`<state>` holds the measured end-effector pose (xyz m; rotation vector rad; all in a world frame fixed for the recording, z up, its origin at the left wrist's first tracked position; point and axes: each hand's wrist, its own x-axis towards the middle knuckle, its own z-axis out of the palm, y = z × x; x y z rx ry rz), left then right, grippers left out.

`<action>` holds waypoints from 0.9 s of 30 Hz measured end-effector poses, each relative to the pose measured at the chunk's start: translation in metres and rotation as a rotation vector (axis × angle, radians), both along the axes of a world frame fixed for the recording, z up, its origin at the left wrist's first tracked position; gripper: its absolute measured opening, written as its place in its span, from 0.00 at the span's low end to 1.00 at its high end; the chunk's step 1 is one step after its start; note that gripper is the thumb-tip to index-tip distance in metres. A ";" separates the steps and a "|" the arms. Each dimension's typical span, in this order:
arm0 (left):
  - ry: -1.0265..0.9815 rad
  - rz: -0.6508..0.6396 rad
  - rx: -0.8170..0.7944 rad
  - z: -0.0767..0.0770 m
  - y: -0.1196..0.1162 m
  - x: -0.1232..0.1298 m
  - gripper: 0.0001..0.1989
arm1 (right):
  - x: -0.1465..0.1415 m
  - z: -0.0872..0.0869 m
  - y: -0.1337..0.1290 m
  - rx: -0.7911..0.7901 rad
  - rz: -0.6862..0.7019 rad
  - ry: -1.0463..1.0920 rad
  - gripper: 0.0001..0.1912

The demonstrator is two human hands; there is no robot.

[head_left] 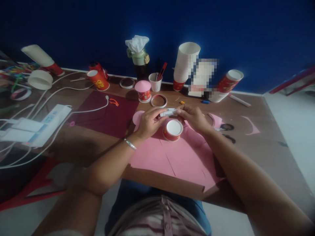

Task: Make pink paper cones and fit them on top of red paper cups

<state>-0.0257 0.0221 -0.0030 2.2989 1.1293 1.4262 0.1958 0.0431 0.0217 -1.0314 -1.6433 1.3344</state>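
Note:
Between both hands I hold a small white glue tube [168,112] with dark print, lying nearly level. My left hand [150,123] grips its left end, while my right hand [193,118] pinches the right end between thumb and fingers. Just below the tube stands a short red paper cup [173,130] with its white round face up. Pink paper sheets [157,157] lie under the cup. Beside my left hand is a pink paper disc [138,117], partly covered by it. Farther back sits another red cup [144,91] topped with a pink paper cone.
Black-handled scissors [227,127] and pink scraps [253,126] lie at right. A tape roll [158,101], pen cup [155,82] and stacked paper cups [187,62] stand behind. On the left are a white power strip [50,123], cables and a maroon sheet [98,114].

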 end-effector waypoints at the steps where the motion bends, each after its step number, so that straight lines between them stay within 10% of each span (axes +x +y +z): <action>1: 0.004 -0.001 0.016 0.000 0.000 0.000 0.09 | 0.000 0.001 -0.001 0.021 0.001 -0.037 0.28; 10: -0.010 -0.004 0.053 0.000 -0.001 0.002 0.08 | -0.002 0.002 0.001 0.239 -0.034 -0.315 0.37; 17: -0.020 -0.028 0.035 -0.002 0.000 0.002 0.09 | -0.001 0.000 0.003 0.107 -0.040 -0.301 0.39; 27: -0.194 -0.062 -0.165 -0.007 0.000 0.004 0.14 | -0.012 -0.007 -0.001 -0.066 0.048 0.279 0.25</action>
